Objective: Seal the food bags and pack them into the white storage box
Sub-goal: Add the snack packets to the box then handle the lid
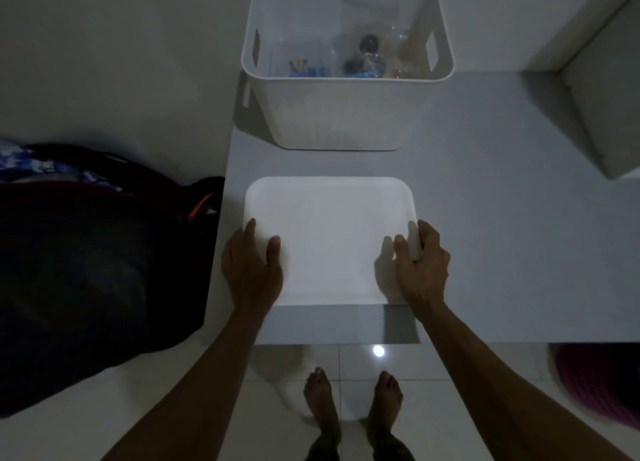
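The white storage box (pixel 332 114) stands open at the far side of the grey table, with several clear food bags (pixel 363 58) lying inside it. In front of it, near the table's front edge, is the flat white lid (pixel 329 232). My left hand (pixel 251 270) grips the lid's left edge, thumb on top. My right hand (pixel 420 263) grips its right edge, fingers curled around the rim. Whether the lid rests on the table or is lifted slightly I cannot tell.
The grey table (pixel 502 218) runs to the right, where a white box-shaped object (pixel 606 121) sits at its far corner. A dark bag (pixel 86 270) lies on the floor at left. A pink round thing (pixel 599 384) is under the table at right. My bare feet stand below.
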Action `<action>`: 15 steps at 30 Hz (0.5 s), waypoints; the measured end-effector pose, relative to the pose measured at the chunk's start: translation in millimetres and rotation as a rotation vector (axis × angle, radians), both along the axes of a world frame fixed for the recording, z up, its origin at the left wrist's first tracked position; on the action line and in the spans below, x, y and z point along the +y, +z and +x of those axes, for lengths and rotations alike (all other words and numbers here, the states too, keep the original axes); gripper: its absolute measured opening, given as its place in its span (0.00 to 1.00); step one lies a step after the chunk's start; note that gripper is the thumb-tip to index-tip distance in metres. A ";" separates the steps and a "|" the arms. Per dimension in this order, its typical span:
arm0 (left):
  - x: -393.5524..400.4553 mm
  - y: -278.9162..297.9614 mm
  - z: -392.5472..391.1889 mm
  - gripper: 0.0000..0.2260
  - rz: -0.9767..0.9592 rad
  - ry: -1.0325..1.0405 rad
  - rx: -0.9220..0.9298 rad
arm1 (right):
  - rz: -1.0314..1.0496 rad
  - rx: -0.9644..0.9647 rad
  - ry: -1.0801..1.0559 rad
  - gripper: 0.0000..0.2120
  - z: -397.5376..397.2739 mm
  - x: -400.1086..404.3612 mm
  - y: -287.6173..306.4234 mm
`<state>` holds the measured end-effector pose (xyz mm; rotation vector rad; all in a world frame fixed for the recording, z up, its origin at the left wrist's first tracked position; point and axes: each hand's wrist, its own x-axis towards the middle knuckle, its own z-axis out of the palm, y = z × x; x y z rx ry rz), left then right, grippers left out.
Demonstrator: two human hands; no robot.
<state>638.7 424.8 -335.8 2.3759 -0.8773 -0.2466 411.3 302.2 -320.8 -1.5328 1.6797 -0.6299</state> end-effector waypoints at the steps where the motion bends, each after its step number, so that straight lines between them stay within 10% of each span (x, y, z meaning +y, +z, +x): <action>1: 2.2 1.2 -1.0 0.29 -0.008 0.006 0.025 | 0.008 -0.030 0.000 0.28 -2.4 1.3 1.2; 15: 35.4 104.9 -25.7 0.37 -0.058 -0.077 0.074 | -0.013 -0.060 0.090 0.40 -49.4 53.0 102.0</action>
